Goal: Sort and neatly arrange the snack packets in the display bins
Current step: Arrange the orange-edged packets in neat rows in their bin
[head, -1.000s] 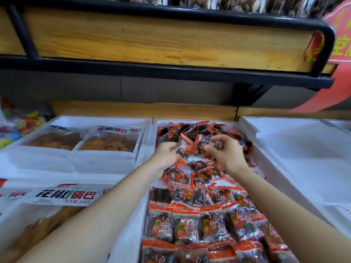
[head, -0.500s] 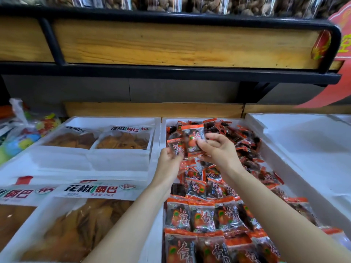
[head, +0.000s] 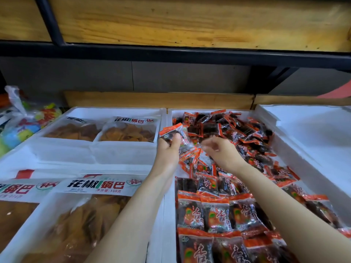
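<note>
My left hand [head: 168,149] is raised over the left edge of the middle white bin [head: 170,224], fingers curled round one orange-and-black snack packet [head: 171,132]. My right hand [head: 221,151] hovers palm-down above the loose packets [head: 237,130] heaped at the bin's far end, fingers bent and blurred; I cannot tell whether it holds anything. Nearer me, packets lie in neat rows [head: 214,213]. The big bags [head: 98,186] in the next bin read 花椒锅巴, 388克.

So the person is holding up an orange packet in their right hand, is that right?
Not quite: it is the left hand that grips the orange packet. The right hand is blurred above the loose pile, and its grip cannot be told. The head view shows this.
</note>
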`<state>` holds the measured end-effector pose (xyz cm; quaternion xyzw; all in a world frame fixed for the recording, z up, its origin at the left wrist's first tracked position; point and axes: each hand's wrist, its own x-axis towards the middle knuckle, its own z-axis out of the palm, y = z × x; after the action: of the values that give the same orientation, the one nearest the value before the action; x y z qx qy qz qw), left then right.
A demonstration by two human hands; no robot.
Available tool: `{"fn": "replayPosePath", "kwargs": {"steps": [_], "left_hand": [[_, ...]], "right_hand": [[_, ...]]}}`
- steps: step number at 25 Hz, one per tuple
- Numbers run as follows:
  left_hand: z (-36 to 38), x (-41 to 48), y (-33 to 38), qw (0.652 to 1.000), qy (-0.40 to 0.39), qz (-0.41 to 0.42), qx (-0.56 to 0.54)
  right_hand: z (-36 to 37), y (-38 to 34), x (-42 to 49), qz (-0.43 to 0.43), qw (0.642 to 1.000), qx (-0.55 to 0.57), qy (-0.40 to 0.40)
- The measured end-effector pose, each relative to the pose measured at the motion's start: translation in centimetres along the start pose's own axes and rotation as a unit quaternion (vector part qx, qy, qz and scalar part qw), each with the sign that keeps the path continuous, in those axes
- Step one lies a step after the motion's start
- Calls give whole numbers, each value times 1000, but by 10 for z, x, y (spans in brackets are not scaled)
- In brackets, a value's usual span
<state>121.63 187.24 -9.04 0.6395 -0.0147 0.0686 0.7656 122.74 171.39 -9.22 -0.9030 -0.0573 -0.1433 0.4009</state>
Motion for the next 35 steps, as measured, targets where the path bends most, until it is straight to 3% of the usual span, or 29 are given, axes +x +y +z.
{"fn": "replayPosePath", "kwargs": {"steps": [3, 8, 12, 16, 18, 21, 27, 29, 32, 35], "left_hand": [[-1, 2, 0, 1000, 6, 1, 13], [-1, 7, -5, 1000, 10, 3, 17], [-2, 5, -6, 999, 15, 4, 41], [-7, 6, -4, 998, 42, 20, 53], [-9, 5, -2, 995, 61, 28, 67], [-12, 6, -3, 995, 52, 20, 80], [-2, -10, -3, 986, -38, -2, 160], [2, -17, -5, 973, -108, 1, 206], [3, -21, -7, 967, -189, 30, 170], [0, -21, -4, 959, -202, 92, 175]], "right_hand": [[3, 35, 3, 48, 974, -201, -98], [0, 44, 8, 70, 963, -220, -137], [1, 40, 5, 67, 986, -108, -105], [-10, 18, -2, 15, 997, -15, 77], [-16, 5, -6, -1, 990, 51, 129], [-23, -8, -12, -50, 991, 62, 105], [-34, -20, -23, -106, 993, -5, -45], [-29, -24, -25, -107, 993, 26, -34], [-27, -34, -27, -129, 985, 109, 24], [-23, -45, -31, -135, 968, 206, 45]]}}
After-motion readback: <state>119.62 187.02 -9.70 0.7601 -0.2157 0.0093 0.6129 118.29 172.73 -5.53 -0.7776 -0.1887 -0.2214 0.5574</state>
